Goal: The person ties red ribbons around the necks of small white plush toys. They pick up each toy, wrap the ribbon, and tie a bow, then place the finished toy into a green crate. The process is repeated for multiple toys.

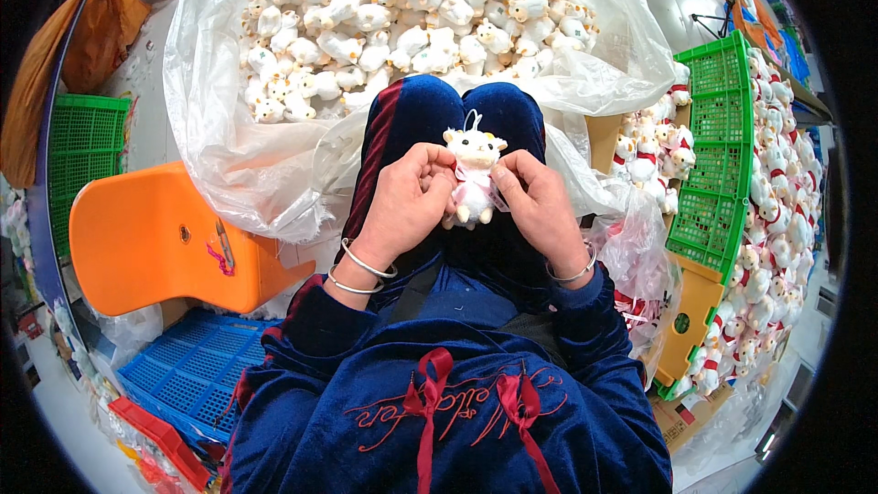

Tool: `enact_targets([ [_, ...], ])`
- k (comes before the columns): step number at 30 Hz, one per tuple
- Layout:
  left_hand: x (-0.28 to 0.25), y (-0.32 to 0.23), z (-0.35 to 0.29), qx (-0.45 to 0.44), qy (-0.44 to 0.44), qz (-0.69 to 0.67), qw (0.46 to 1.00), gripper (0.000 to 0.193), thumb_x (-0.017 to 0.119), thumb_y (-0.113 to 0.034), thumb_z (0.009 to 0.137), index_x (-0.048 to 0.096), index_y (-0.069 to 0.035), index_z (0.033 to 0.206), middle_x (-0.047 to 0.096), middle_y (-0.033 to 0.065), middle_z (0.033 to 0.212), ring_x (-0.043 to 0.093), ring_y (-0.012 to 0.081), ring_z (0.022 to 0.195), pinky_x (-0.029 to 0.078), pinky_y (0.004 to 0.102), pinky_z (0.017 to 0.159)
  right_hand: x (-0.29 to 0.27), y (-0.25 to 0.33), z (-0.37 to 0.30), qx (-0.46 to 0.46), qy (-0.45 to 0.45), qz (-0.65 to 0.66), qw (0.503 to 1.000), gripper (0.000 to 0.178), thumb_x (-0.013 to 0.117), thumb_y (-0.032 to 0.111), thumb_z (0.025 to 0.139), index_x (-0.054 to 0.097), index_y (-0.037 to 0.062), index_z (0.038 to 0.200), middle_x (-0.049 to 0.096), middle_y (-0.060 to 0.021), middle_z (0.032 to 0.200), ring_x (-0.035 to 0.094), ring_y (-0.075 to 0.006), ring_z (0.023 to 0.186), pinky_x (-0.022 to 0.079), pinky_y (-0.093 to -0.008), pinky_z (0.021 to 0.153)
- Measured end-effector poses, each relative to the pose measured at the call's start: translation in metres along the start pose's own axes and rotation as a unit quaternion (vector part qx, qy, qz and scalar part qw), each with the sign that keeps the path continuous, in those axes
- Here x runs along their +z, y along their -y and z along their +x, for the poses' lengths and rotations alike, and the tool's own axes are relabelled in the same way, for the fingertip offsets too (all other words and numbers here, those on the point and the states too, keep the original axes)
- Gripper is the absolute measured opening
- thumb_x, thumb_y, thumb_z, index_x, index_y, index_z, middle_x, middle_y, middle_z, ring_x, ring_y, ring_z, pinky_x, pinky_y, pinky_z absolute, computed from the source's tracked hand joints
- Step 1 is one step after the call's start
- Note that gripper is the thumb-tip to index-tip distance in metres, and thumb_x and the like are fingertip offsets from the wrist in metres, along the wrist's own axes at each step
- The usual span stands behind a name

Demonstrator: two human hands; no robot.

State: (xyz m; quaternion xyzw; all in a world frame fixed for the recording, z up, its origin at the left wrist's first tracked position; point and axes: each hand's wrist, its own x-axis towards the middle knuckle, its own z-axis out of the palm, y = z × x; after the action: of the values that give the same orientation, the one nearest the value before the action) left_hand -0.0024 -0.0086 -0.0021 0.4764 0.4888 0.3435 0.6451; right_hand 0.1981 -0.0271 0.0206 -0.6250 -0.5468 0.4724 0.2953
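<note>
A small white plush animal toy (476, 162) sits upright over my lap, facing up, with a white hanging loop (473, 119) on its head. Pale pink ribbon (476, 185) lies around its neck and chest. My left hand (413, 198) is closed on the toy's left side, thumb and fingers pinched by the neck. On the other side my right hand (540, 198) is also closed, its thumb and forefinger at the ribbon and the toy's side. Whether the fingertips grip ribbon, plush or both is partly hidden.
Beyond my knees, a large clear plastic bag (206, 119) holds many similar toys (393, 18). An orange chair (137, 238) with small snips (224, 242) stands left, above a blue crate (197, 361). At right are a green crate (713, 128), toys with red ribbons (773, 229) and a bag of ribbons (640, 265).
</note>
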Motion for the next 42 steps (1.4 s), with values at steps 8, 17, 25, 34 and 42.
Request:
enact_targets([
  [8,-0.003,-0.006,0.0,-0.052,0.028,-0.012,0.998,0.013,0.058,-0.006,0.096,0.062,0.002,0.105,0.065,0.0041,0.081,0.062,0.0084,0.065,0.051,0.0228,0.059,0.0,-0.001,0.0,0.007,0.018,-0.02,1.0,0.024,0.062,0.021,0.099,0.064,-0.0027,0.096,0.067,-0.0111,0.075,0.061,-0.015,0.068,0.05,-0.032,0.064],
  [17,-0.005,-0.009,0.0,-0.078,0.054,0.019,0.995,0.014,0.066,-0.012,0.095,0.065,0.002,0.1,0.068,0.0045,0.082,0.064,0.0071,0.067,0.051,0.0212,0.059,0.002,-0.002,-0.002,0.001,0.027,-0.009,1.0,0.021,0.065,0.019,0.097,0.063,-0.0021,0.094,0.067,-0.0113,0.076,0.062,-0.0153,0.068,0.05,-0.032,0.064],
  [25,0.009,0.006,0.001,-0.039,-0.01,0.005,0.999,0.015,0.069,-0.012,0.093,0.067,0.001,0.1,0.068,0.0018,0.083,0.062,0.0051,0.068,0.049,0.02,0.06,0.002,0.0,-0.001,-0.004,0.026,-0.001,1.0,0.019,0.065,0.016,0.096,0.063,-0.002,0.094,0.067,-0.0111,0.077,0.063,-0.0144,0.069,0.05,-0.0305,0.063],
  [34,0.011,0.0,0.001,-0.053,-0.007,-0.056,0.997,0.013,0.069,-0.01,0.092,0.068,0.002,0.098,0.066,0.0006,0.079,0.058,0.0033,0.064,0.047,0.0195,0.056,0.001,-0.008,0.001,-0.024,0.022,0.003,0.999,0.019,0.064,0.016,0.097,0.062,-0.0022,0.095,0.066,-0.0116,0.076,0.062,-0.0154,0.068,0.05,-0.0323,0.063],
  [42,0.008,0.0,0.002,-0.092,0.031,-0.141,0.985,0.015,0.068,-0.011,0.094,0.068,-0.001,0.106,0.066,-0.0005,0.085,0.052,0.0025,0.063,0.041,0.0174,0.056,-0.001,-0.014,0.001,-0.024,0.024,0.021,0.999,0.019,0.062,0.016,0.097,0.062,-0.0019,0.094,0.066,-0.0125,0.075,0.063,-0.0173,0.068,0.05,-0.0334,0.064],
])
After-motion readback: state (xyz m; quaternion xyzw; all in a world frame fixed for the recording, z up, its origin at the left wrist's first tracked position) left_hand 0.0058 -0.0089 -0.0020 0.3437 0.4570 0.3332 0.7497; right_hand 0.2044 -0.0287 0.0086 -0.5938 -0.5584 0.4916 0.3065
